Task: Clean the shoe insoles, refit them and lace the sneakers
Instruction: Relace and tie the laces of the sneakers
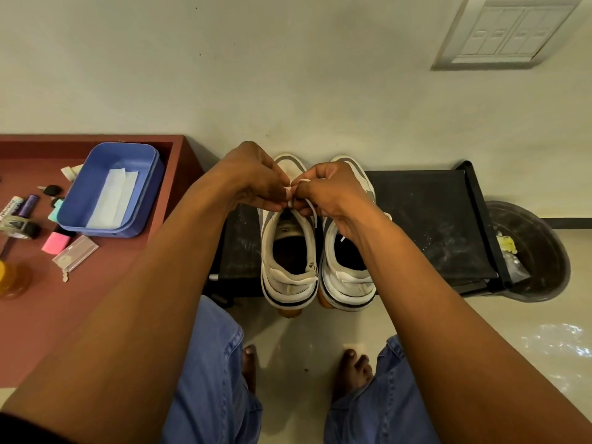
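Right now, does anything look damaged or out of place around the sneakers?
The left sneaker's heel collar looks torn at its right rear edge. Both sneakers' heels overhang the black stand.

A black bench (429, 219) carries 2 white sneakers (290, 251) side by side, heels toward the person.

Clutter left, bin right.
Red worktop (121, 283) holds a blue tub (96, 216) with white paper (112, 197) inside, pink eraser (55, 244), tape roll (19, 226), purple marker (27, 205), clear plastic case (75, 257). Dark round bin (541, 251) beside black bench (426, 225).
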